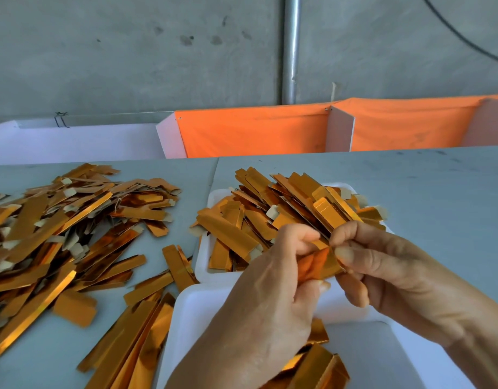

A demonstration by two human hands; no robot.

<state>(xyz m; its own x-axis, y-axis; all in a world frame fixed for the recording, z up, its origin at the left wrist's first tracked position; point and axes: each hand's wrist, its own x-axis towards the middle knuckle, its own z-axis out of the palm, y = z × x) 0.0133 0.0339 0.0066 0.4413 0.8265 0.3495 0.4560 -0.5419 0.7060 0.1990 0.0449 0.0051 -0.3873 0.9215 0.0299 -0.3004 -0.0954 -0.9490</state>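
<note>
Gold-foil strip, a short stretch of mirror-bright card glowing orange where it bends, sits pinched between both hands just above the trays. The left hand has its fingers curled over the strip's left part, with one fingertip tucked beneath. The right hand clamps the right part between thumb and forefinger, its other fingers folded under. Both grips are closed tight on the card and the fingertips almost meet, so only the small span between them shows. The gold-foil strip seems to run across from hand to hand, tilted a little up toward the far right. Whether it carries on into the pile behind I cannot tell. Neither hand looks nearer to it than the other, so I judge that a fold or a pull apart would turn on that crosswise axis, each hand working its own end. Just behind the grip lies a far white tray heaped with like pieces, long, flat and round-ended, some showing pale card tabs. Under the wrists is a near white tray, smooth and matte, holding a few folded gold pieces. To the left a loose heap sprawls over the grey table. Beyond hang an orange cloth and a metal pipe against the concrete wall.
</note>
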